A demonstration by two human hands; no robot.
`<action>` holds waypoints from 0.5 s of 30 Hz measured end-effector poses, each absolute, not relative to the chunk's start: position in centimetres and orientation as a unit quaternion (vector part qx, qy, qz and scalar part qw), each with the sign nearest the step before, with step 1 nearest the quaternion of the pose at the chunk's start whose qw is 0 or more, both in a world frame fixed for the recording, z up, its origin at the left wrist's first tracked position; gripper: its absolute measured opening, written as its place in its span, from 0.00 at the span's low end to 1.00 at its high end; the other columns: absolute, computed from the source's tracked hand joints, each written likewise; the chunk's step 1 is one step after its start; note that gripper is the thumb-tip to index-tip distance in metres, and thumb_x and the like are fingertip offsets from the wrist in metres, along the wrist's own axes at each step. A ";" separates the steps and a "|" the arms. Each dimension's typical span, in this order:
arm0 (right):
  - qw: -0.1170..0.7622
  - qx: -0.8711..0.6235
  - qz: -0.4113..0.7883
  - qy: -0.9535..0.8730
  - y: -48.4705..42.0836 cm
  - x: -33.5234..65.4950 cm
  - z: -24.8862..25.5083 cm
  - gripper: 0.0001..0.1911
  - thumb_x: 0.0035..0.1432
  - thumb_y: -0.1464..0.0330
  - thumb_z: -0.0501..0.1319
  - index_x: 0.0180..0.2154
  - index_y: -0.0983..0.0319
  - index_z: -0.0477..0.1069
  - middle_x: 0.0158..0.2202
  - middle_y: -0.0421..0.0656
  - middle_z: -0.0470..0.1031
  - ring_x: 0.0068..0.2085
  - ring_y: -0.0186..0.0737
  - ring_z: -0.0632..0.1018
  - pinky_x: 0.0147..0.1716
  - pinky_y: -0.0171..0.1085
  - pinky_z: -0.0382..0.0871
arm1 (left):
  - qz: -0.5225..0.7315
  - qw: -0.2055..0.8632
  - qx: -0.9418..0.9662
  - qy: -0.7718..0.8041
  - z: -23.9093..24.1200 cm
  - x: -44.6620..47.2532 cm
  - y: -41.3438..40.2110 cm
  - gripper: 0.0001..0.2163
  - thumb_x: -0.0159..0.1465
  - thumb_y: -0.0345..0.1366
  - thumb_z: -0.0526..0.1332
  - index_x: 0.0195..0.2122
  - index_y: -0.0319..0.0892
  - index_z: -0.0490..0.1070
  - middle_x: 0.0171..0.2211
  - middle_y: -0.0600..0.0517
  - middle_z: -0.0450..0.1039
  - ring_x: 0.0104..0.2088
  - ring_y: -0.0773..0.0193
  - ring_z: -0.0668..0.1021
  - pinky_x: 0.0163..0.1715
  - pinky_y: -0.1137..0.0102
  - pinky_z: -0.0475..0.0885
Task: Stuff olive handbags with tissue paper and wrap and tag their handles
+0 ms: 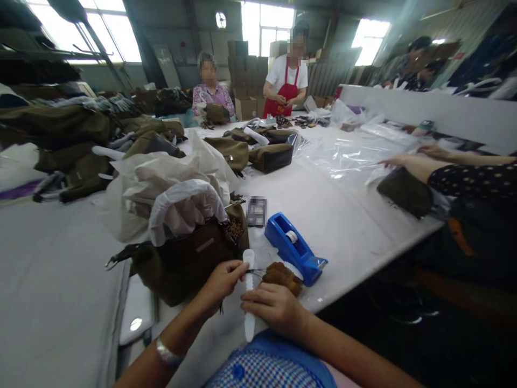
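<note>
A white plastic strip (249,326) with a notched edge lies lengthwise between my hands. My left hand (224,283) is closed in a pinch on thin black cords (255,271), which cross the strip at its upper half. Those cords lead to a bunch of brown tags (278,275) on the table, just beyond my right hand. My right hand (277,307) has its fingers closed over the lower part of the strip; its thumb is hidden. Left of my hands stands a dark olive bag (189,264) with a white-wrapped handle (183,188) and pale paper stuffing (133,188).
A blue tape dispenser (294,250) stands beyond the tags. A white device (137,310) lies left near the table seam. More olive bags (270,156) fill the far table. At right, another person's hands (407,161) touch a bag; two people stand or sit opposite.
</note>
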State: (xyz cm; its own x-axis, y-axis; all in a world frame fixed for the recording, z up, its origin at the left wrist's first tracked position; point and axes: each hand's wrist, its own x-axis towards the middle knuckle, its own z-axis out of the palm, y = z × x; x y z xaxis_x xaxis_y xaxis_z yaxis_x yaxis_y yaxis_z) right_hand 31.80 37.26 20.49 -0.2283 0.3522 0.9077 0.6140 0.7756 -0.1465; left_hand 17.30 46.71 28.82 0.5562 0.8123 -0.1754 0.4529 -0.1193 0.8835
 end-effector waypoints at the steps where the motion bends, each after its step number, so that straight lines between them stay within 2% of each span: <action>1: 0.581 -0.305 -0.053 -0.753 36.9 31.8 20.9 0.10 0.70 0.73 0.57 0.45 0.63 0.78 0.43 0.46 0.82 0.35 0.38 0.79 0.35 0.36 0.75 | 0.199 0.491 0.732 0.428 28.8 17.2 46.6 0.21 0.58 0.56 0.64 0.25 0.40 0.71 0.20 0.57 0.62 0.19 0.70 0.63 0.18 0.75 0.56; 3: 0.649 -0.338 0.126 -0.670 36.4 31.7 21.6 0.11 0.70 0.68 0.58 0.45 0.62 0.79 0.35 0.45 0.83 0.32 0.36 0.80 0.33 0.33 0.75 | 0.234 0.474 0.745 0.407 28.7 17.1 46.3 0.18 0.59 0.53 0.65 0.27 0.40 0.76 0.27 0.52 0.73 0.29 0.64 0.73 0.29 0.73 0.68; 5: 0.672 -0.393 0.300 -0.552 36.1 31.5 22.4 0.13 0.68 0.61 0.61 0.39 0.62 0.80 0.25 0.42 0.79 0.24 0.33 0.77 0.26 0.31 0.72 | 0.259 0.461 0.752 0.393 28.5 17.1 46.1 0.16 0.59 0.50 0.65 0.29 0.40 0.80 0.34 0.49 0.78 0.38 0.59 0.77 0.40 0.70 0.70; 7: 0.672 -0.418 0.414 -0.449 36.3 31.4 23.0 0.18 0.64 0.54 0.64 0.35 0.63 0.79 0.20 0.39 0.74 0.18 0.30 0.72 0.19 0.28 0.66 | 0.277 0.451 0.752 0.392 28.3 17.1 45.9 0.16 0.61 0.49 0.64 0.33 0.40 0.82 0.36 0.48 0.80 0.40 0.56 0.78 0.43 0.68 0.70; 11: 0.667 -0.409 0.499 -0.372 37.4 31.9 23.8 0.26 0.57 0.47 0.66 0.37 0.65 0.77 0.25 0.43 0.79 0.15 0.26 0.67 0.14 0.26 0.58 | 0.311 0.428 0.754 0.389 27.9 17.4 45.6 0.16 0.62 0.46 0.64 0.42 0.41 0.83 0.41 0.47 0.82 0.44 0.54 0.79 0.46 0.66 0.71; 15: 0.630 -0.434 0.528 -0.368 38.0 32.6 24.3 0.28 0.54 0.45 0.66 0.35 0.66 0.76 0.23 0.43 0.78 0.14 0.26 0.64 0.13 0.27 0.54 | 0.337 0.410 0.759 0.377 27.7 17.9 45.2 0.16 0.62 0.46 0.64 0.44 0.42 0.82 0.43 0.47 0.82 0.45 0.55 0.80 0.46 0.68 0.72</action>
